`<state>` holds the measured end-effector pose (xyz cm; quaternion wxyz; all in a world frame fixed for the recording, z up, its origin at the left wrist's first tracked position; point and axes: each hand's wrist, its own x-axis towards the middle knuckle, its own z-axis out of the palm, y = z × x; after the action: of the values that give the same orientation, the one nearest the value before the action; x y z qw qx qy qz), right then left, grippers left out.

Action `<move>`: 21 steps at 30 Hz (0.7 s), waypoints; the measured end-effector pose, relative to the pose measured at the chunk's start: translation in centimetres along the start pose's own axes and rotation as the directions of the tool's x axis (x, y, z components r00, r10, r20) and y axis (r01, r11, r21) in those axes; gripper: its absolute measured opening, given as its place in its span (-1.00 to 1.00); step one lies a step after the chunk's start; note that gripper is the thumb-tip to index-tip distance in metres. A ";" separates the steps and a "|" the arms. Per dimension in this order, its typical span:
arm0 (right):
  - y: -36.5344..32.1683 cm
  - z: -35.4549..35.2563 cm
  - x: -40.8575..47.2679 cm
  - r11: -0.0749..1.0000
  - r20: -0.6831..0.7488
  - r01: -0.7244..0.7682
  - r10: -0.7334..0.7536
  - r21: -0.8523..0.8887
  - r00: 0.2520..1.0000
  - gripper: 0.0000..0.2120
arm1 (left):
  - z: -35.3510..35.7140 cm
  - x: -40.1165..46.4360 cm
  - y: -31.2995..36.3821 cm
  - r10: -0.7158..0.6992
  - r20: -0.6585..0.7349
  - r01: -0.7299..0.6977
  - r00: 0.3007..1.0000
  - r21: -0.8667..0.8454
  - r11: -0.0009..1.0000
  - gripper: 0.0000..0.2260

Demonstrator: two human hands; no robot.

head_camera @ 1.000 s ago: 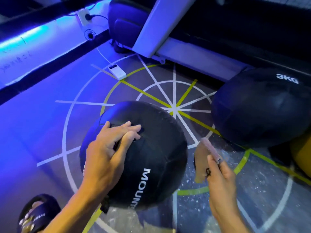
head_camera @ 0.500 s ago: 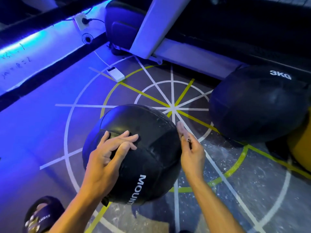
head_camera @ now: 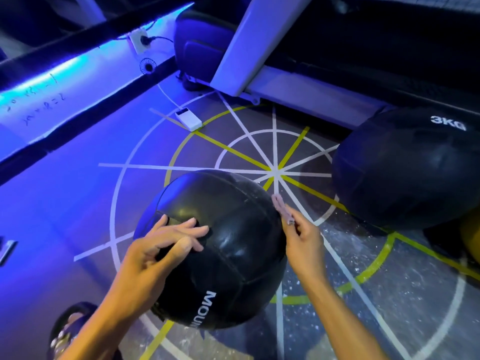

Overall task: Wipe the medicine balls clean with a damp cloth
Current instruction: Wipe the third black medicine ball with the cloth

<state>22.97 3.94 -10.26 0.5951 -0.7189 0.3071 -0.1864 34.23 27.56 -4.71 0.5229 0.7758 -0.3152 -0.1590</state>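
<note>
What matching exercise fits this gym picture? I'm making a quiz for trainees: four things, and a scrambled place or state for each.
Things:
1. near ball
2. 3KG ball
3. cloth
4. power bank

Places or states:
A. on the floor by the wall, cable attached
B. under the left hand
C. pinched in the right hand
D. on the floor at far right, untouched

Pairs: 1-B, 2-D, 3-C, 4-A
</note>
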 end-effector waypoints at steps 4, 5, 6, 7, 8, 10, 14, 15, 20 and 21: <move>1.3 0.4 -2.6 1.000 -0.062 -0.020 0.020 0.008 0.998 -0.61 | 0.2 1.6 0.1 -0.050 -0.224 0.097 0.973 0.204 0.974 -0.65; 1.2 0.4 -2.9 0.999 -0.074 -0.023 0.025 0.034 0.997 -0.60 | 0.9 1.7 -0.2 -0.053 -0.231 0.132 0.972 0.338 0.932 -0.52; 1.2 0.5 -3.5 0.998 -0.078 -0.019 0.025 0.067 0.997 -0.60 | 1.5 1.6 -0.7 -0.050 -0.238 0.149 0.970 0.420 0.895 -0.45; 1.4 0.9 -4.2 0.998 -0.093 0.012 -0.005 0.068 0.996 -0.61 | 1.9 1.4 -1.0 -0.051 -0.246 0.159 0.968 0.440 0.884 -0.42; 1.3 1.5 -5.0 0.998 -0.118 0.046 -0.042 0.032 0.992 -0.63 | 2.3 1.3 -1.0 -0.057 -0.256 0.167 0.965 0.434 0.885 -0.42; 0.3 3.2 -6.3 0.970 -0.124 0.199 -0.216 -0.139 0.968 -0.61 | 2.8 1.1 -1.0 -0.038 -0.263 0.154 0.964 0.437 0.886 -0.42; -0.1 4.3 -5.5 0.653 0.242 0.703 -0.661 -0.283 0.711 -0.52 | 2.7 0.7 -1.1 -0.017 -0.270 0.138 0.963 0.435 0.890 -0.41; 0.1 3.7 -4.2 0.710 0.200 0.648 -0.617 -0.275 0.761 -0.52 | 2.6 0.6 -1.1 -0.017 -0.269 0.136 0.963 0.431 0.892 -0.41; -0.3 0.8 -0.5 0.994 -0.033 0.075 -0.078 -0.081 0.996 -0.66 | 3.2 -0.1 -1.1 0.001 -0.282 0.125 0.959 0.428 0.895 -0.46; -1.1 1.3 -1.4 0.988 -0.021 0.122 -0.125 -0.092 0.992 -0.63 | 3.2 -0.1 -1.1 0.005 -0.281 0.120 0.960 0.426 0.897 -0.46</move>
<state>22.97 5.94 -9.40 0.5452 -0.7600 0.2781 -0.2185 32.64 25.61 -7.05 0.3685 0.8970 -0.2439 0.0101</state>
